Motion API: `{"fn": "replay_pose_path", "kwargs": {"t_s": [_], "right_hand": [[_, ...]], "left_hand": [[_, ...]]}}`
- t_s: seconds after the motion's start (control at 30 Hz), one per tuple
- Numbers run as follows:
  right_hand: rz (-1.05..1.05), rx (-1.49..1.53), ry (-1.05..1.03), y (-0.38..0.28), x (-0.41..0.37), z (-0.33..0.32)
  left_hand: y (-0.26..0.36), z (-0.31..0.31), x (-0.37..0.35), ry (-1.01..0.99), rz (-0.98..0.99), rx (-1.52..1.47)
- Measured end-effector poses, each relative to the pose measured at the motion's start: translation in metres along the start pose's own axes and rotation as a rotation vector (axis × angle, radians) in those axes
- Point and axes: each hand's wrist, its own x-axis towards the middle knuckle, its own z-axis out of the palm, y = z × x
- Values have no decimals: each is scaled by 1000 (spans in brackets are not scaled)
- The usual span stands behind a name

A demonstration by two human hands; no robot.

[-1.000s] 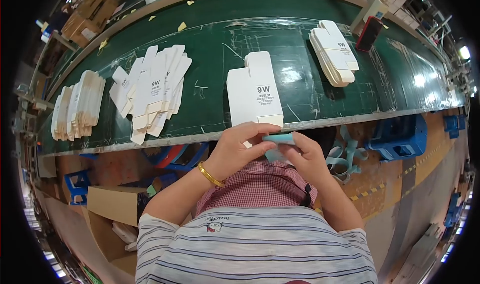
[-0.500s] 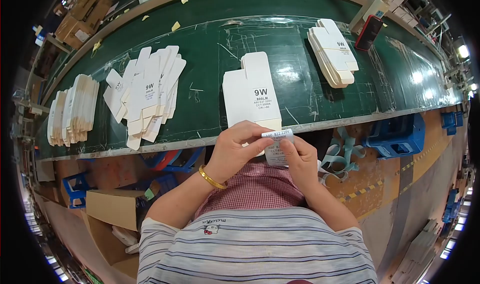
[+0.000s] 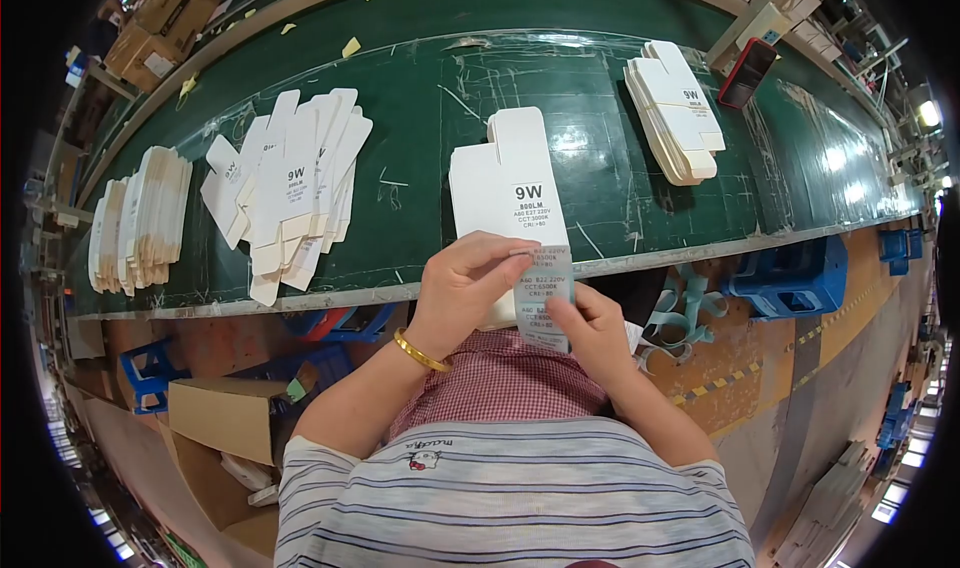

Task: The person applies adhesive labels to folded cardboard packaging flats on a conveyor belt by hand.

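A strip of printed stickers (image 3: 543, 286), marked A60 B22 220V and 6500K, hangs at the table's near edge between my hands. My left hand (image 3: 468, 280) pinches its upper left end between thumb and fingers. Lower down, my right hand (image 3: 592, 336) grips the strip's right side, thumb on the front and the other fingers partly hidden behind. Just beyond lies a flat white box (image 3: 505, 193) printed 9W 800LM, A60 E27 220V; its near end is covered by my left hand and the strip.
On the green table (image 3: 410, 98), a loose pile of flat boxes (image 3: 297, 183) lies left, beside a standing row of boxes (image 3: 145, 218). A banded box stack (image 3: 675, 118) and a red-edged phone (image 3: 748, 73) are right. An open carton (image 3: 225, 418) and blue stools (image 3: 790, 273) stand below.
The sticker strip, curled over at its top before, now hangs flatter with more labels showing. My right hand has moved lower along it, and my left hand has shifted slightly left.
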Motion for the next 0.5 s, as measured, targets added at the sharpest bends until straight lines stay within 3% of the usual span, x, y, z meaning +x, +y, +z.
{"fn": "replay_pose_path", "kwargs": {"t_s": [0.07,0.27,0.33,0.43,0.5], "right_hand": [[-99,-107,-37,2,-1,2],[201,93,15,1,2,-5],[261,192,25,8,6,-7],[347,313,45,12,14,-5],[403,369,58,11,19,-4]], "left_hand": [[0,-4,3,-9,-17,116],[-7,-8,8,-13,-87,63],[-18,-17,10,54,29,160],[-27,-33,15,-25,426,671],[-25,-32,15,-79,485,740]]}}
